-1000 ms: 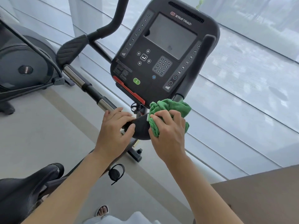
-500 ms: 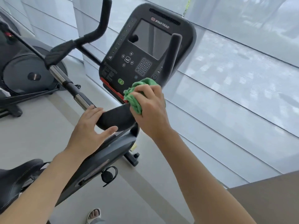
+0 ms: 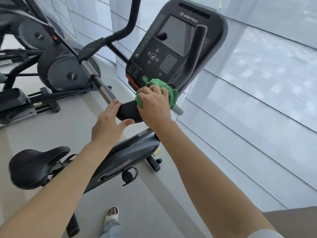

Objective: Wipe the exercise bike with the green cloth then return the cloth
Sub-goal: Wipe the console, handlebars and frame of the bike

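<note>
Saddle (image 3: 36,166): well behind my left hand. My left hand (image 3: 109,123): fingers apart, resting on the exercise bike (image 3: 130,152) elbow pad (image 3: 127,111). My right hand (image 3: 153,104): clamped on green cloth (image 3: 169,91), pressed beneath console (image 3: 173,47).

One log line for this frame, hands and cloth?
phase: wiping | right hand: presses green cloth below console | left hand: open, on handlebar

The cloth (image 3: 165,89) is bright green, the exercise bike (image 3: 130,152) dark grey with a black saddle (image 3: 34,166), its console (image 3: 173,43) black with white button marks, a red strip (image 3: 133,82) and a green button (image 3: 145,78), and the floor (image 3: 51,131) pale grey.
</note>
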Tool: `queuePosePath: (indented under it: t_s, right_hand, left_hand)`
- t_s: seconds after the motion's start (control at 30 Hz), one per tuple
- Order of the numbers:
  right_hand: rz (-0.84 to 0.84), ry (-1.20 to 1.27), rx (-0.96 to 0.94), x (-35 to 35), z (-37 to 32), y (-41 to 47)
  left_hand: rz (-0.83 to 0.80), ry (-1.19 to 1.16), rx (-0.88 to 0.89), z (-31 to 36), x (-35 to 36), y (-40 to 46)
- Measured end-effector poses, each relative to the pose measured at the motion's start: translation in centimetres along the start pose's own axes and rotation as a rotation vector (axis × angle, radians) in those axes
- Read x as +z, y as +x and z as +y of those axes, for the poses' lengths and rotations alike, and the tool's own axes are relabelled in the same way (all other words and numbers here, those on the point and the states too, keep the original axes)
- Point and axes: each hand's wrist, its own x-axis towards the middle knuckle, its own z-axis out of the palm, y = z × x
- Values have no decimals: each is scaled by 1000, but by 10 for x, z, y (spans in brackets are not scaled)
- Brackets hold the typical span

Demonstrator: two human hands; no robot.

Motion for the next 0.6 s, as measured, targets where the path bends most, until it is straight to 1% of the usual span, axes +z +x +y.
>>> queuePosePath:
  t_s: [0.1,0.17,0.23,0.3,0.4,0.5,0.57,0.6]
  right_hand:
    - [52,83,-12,3,0,-12]
    - [87,129,2,7,-1,-26]
    - [116,182,25,9,-6,-38]
    - [113,226,38,9,-9,-47]
    - [78,284,56,5,-16,-54]
    - [25,343,51,2,-29,-65]
    - [-53,431,-7,0,-37,-77]
    - [-129,491,-36,0,-43,-84]
  left_hand:
    - [87,1,-4,5,7,-11]
    - [112,3,-1,6,10,-18]
    - [87,0,18,1,8,-26]
    - [15,-67,29,-9,-1,-35]
    - [-59,-96,25,-26,-20,-56]
    - [-81,-145,-10,-37,-32,-91]
    - [-64,-191,-31,-46,-39,-118]
    - [-58,-212,-44,-53,-43,-132]
